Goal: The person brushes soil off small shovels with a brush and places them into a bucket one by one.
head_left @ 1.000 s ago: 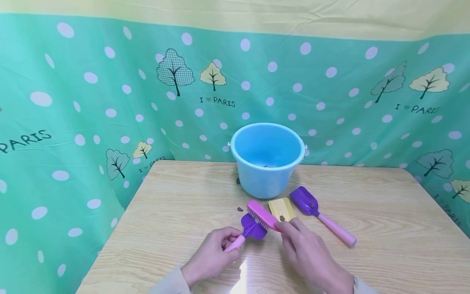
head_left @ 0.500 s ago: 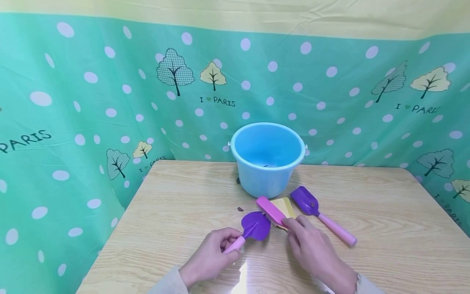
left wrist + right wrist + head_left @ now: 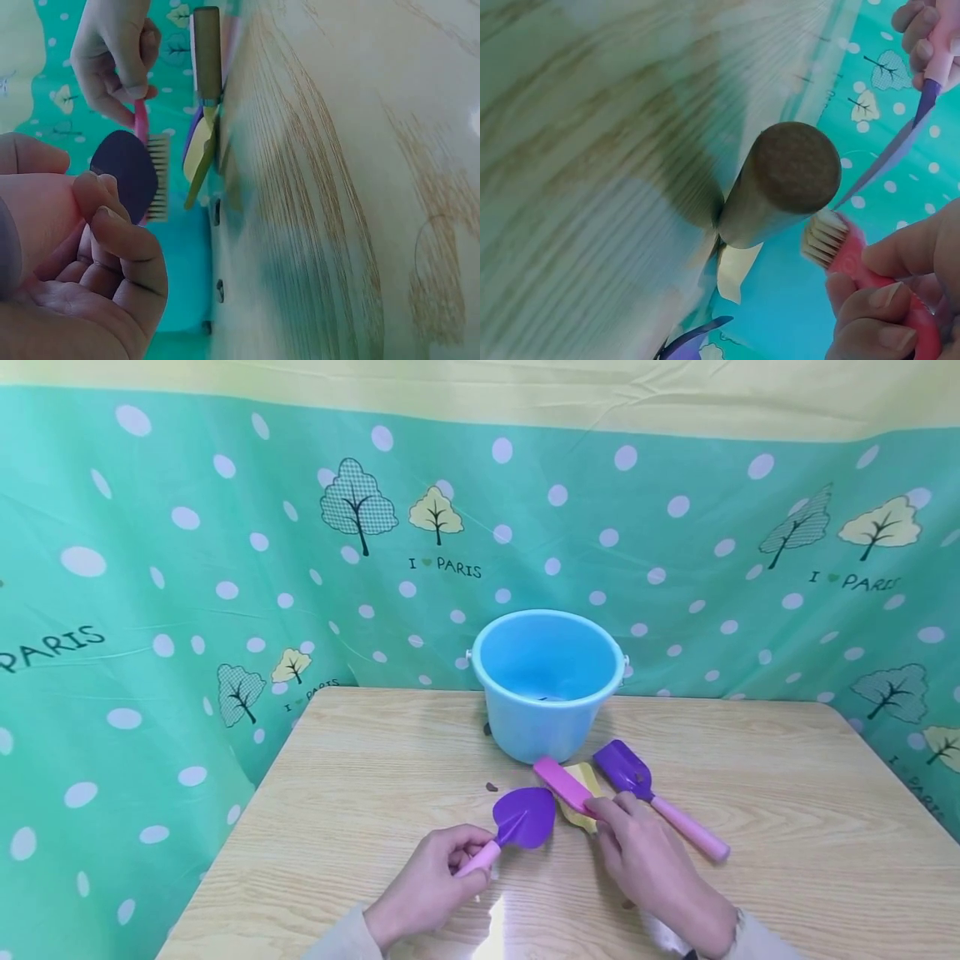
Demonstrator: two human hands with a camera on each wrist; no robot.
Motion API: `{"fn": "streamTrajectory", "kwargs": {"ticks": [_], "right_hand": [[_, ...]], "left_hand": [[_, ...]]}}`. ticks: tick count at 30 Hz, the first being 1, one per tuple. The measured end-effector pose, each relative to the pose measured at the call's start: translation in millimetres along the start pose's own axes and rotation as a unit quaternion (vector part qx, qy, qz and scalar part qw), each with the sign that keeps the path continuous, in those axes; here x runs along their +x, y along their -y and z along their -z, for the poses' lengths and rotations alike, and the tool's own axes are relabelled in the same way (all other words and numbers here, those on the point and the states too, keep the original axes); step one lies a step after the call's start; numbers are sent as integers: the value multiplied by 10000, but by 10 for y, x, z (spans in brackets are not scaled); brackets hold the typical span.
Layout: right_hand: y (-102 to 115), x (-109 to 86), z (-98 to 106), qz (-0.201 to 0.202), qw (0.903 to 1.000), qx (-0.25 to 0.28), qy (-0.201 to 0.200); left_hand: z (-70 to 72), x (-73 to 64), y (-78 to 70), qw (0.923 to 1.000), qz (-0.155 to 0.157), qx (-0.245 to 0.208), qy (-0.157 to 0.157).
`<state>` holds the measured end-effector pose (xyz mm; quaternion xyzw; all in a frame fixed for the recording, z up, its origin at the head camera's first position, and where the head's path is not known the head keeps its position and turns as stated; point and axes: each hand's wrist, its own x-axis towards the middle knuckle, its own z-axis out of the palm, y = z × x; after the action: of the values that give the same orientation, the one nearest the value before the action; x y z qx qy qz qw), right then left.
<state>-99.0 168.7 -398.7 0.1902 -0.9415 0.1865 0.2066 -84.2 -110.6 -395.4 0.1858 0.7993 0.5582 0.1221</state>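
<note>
My left hand grips the pink handle of a purple toy shovel, whose blade is held up above the table. My right hand pinches a pink brush by its handle end. The brush's pale bristles point down in the right wrist view, near the edge of the purple blade. Below the brush lies a yellow shovel, partly hidden by brush and hand; its thick handle shows in the left wrist view.
A light blue bucket stands behind the tools. To the right lies a second purple shovel with a dark bit on it. Another small dark bit is on the wooden table. A green patterned cloth hangs behind.
The brush has moved right, from over the purple blade in my left hand to above the yellow shovel. My left hand has hardly moved; the blade has turned slightly and shows more fully.
</note>
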Motion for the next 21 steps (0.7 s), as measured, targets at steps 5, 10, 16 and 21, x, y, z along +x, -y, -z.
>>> {"fn": "streamTrajectory", "kwargs": {"ticks": [5, 10, 16, 21], "right_hand": [[35, -1, 24, 220, 9991, 177, -318], [194, -24, 90, 414, 9925, 1111, -313], [363, -64, 137, 636, 9803, 1872, 25], [412, -96, 115, 739, 9810, 1789, 132]], "left_hand": [[-8, 5, 14, 10000, 80, 36, 16], [-25, 22, 20, 9999, 81, 129, -46], [-48, 45, 16, 9996, 103, 238, -145], [-64, 64, 20, 9991, 83, 348, -209]]}}
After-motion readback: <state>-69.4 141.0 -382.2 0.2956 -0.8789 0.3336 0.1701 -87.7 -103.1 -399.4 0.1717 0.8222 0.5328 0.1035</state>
